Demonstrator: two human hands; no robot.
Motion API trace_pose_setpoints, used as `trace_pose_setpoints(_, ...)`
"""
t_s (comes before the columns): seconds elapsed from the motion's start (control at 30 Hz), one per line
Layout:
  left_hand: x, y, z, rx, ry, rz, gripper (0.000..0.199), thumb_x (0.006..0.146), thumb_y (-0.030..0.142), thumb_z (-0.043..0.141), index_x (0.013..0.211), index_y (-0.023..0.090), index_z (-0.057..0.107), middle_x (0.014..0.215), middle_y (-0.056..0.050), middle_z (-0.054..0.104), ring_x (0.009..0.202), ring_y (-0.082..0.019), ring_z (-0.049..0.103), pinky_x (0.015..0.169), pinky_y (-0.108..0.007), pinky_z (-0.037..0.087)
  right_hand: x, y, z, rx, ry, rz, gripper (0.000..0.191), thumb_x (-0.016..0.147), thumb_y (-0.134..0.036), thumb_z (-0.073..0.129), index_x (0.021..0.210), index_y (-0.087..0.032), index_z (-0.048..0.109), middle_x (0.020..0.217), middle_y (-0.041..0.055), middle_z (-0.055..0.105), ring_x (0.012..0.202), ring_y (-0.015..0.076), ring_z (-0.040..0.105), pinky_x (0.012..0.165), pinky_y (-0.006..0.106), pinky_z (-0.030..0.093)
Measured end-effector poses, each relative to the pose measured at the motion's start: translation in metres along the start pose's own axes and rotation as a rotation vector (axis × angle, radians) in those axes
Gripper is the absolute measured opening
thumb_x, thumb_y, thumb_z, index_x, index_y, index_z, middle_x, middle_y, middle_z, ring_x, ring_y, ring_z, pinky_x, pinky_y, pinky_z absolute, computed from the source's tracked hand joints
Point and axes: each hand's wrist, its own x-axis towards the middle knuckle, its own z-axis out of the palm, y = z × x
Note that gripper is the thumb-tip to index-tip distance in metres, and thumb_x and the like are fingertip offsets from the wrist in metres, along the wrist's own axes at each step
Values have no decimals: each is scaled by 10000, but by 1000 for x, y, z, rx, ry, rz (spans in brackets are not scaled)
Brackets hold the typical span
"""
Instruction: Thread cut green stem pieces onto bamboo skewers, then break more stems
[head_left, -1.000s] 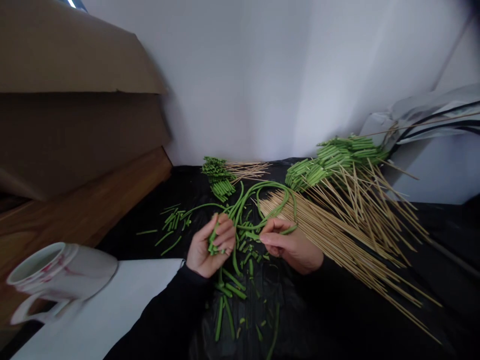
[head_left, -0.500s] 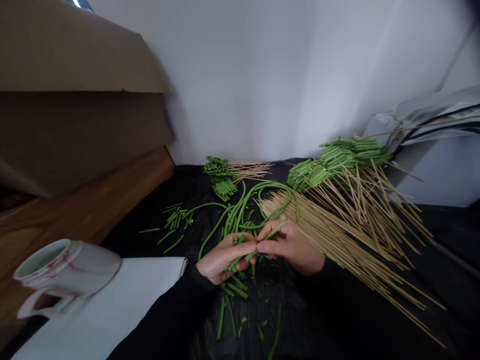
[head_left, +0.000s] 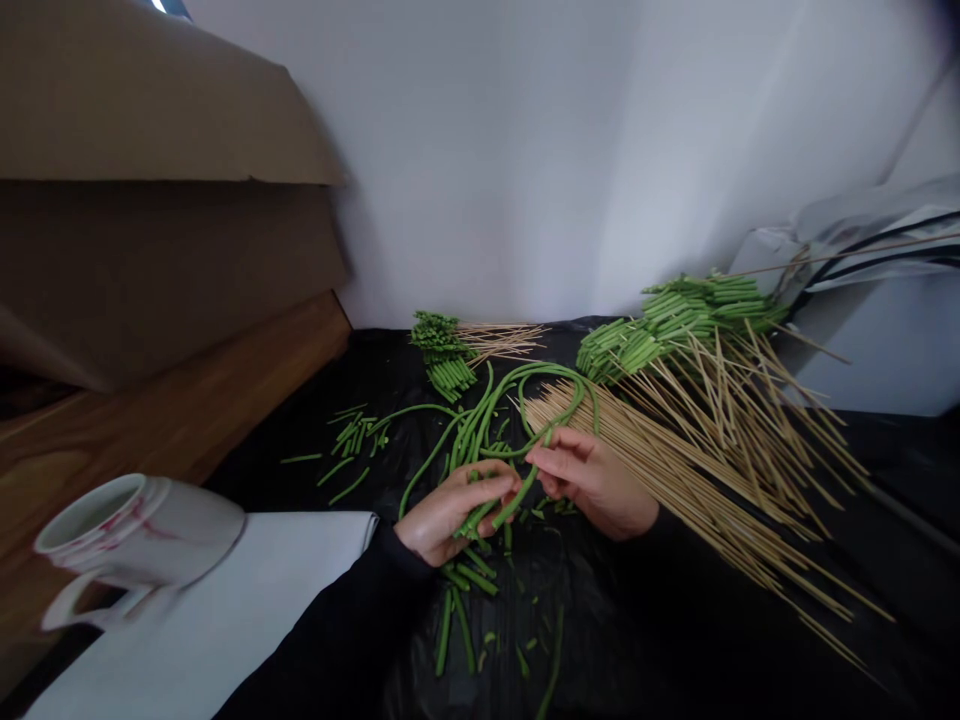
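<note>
My left hand (head_left: 457, 508) is closed around several short cut lengths of long green bean (head_left: 471, 522). Just right of it, my right hand (head_left: 596, 480) pinches a slender long bean (head_left: 519, 500) between thumb and fingers. This bean slants down toward the left fingertips; whether those touch it I cannot tell. Behind both hands, uncut long beans (head_left: 484, 415) curl in a loose heap. Cut pieces (head_left: 472, 575) and small trimmings lie below the left hand on black plastic sheeting (head_left: 600, 640).
Bamboo skewers (head_left: 675, 470) fan out at right. Skewered bean pieces (head_left: 690, 320) are piled behind them, with a smaller skewered bundle (head_left: 442, 350) by the wall. At left stand a mug (head_left: 172, 530) on a white sheet (head_left: 247, 600) and a cardboard box (head_left: 165, 240).
My right hand has drawn slightly right, away from the left, with the bean now angled more steeply between them. The left hand has stayed nearly in place, still holding the cut pieces.
</note>
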Motion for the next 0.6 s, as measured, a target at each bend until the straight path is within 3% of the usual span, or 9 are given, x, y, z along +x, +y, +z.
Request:
trace_pose_setpoints(0.27, 1, -4, -2, 139, 6, 8, 325, 705, 415, 739, 739, 105, 647, 623, -6, 565, 430, -32, 358, 406, -196, 210, 0, 1, -2, -142, -24, -24, 274, 764, -401, 690, 666, -182, 558, 521, -65, 517, 491, 71, 460, 496, 230, 330)
trace_pose_setpoints(0.6, 1, -3, 1, 199, 24, 45, 309, 731, 410, 714, 754, 107, 655, 608, 7, 540, 441, -37, 357, 407, -195, 198, 0, -2, 0, -167, 15, -44, 238, 761, -389, 682, 704, -187, 572, 535, -65, 520, 491, 76, 469, 501, 236, 352)
